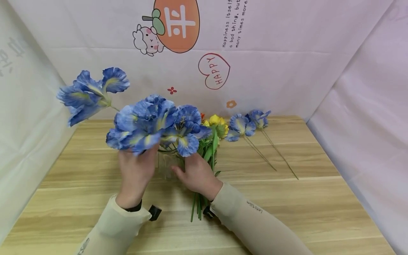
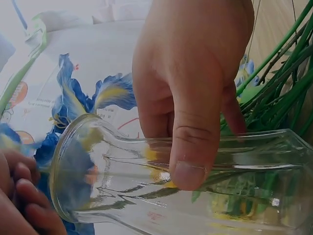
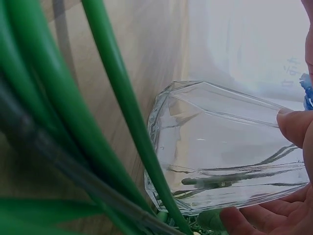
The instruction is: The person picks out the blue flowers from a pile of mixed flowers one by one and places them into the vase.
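Artificial blue irises (image 1: 143,120) cluster above a clear glass vase (image 1: 165,164) in the head view. My left hand (image 1: 137,170) is just below the blooms, its fingertips hidden by petals. In the left wrist view, its curled fingers (image 2: 34,208) hold an iris stem right at the vase mouth. Another blue iris (image 1: 86,95) leans out to the upper left. My right hand (image 1: 199,175) grips the vase body, with the thumb (image 2: 190,161) on one side and fingers round the other. Stems show inside the glass (image 3: 230,142) in the right wrist view.
A bundle of green stems (image 1: 197,207) with yellow flowers (image 1: 216,124) lies right beside the vase, under my right wrist. Loose blue irises (image 1: 242,125) with thin stems lie farther right on the wooden table (image 1: 287,205). White printed cloth (image 1: 271,71) stands behind and at the sides.
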